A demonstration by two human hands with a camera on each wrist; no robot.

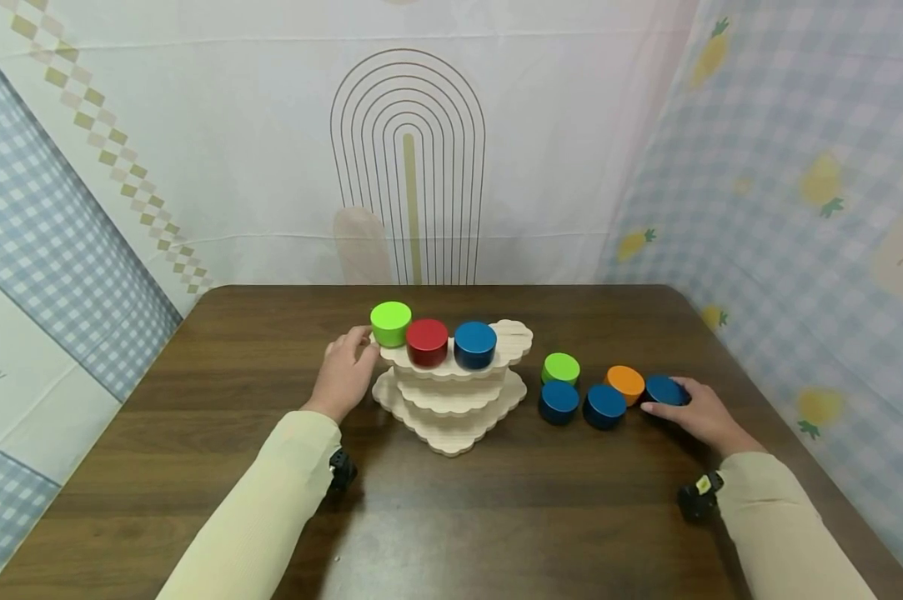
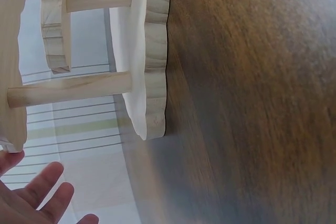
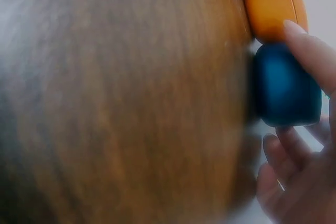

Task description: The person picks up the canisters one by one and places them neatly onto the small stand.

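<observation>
A pale wooden stand (image 1: 454, 433) with scalloped tiers is near the table's middle. Along its top tier sit a green round tin (image 1: 390, 325), a red one (image 1: 427, 343) and a blue one (image 1: 474, 346). My left hand (image 1: 341, 375) is at the top tier's left end, beside the green tin; in the left wrist view a fingertip touches the wood's corner and the other fingers are spread loosely. At the right, my right hand (image 1: 709, 415) holds a blue tin (image 3: 286, 85) between thumb and fingers. An orange tin (image 3: 270, 9) stands right beside it, close to the thumb tip.
Between the stand and my right hand are another green tin (image 1: 560, 368) and two blue tins (image 1: 559, 402), grouped near the orange one. The dark wooden table (image 1: 459, 533) meets a patterned cloth backdrop (image 1: 556, 167) at the back and sides.
</observation>
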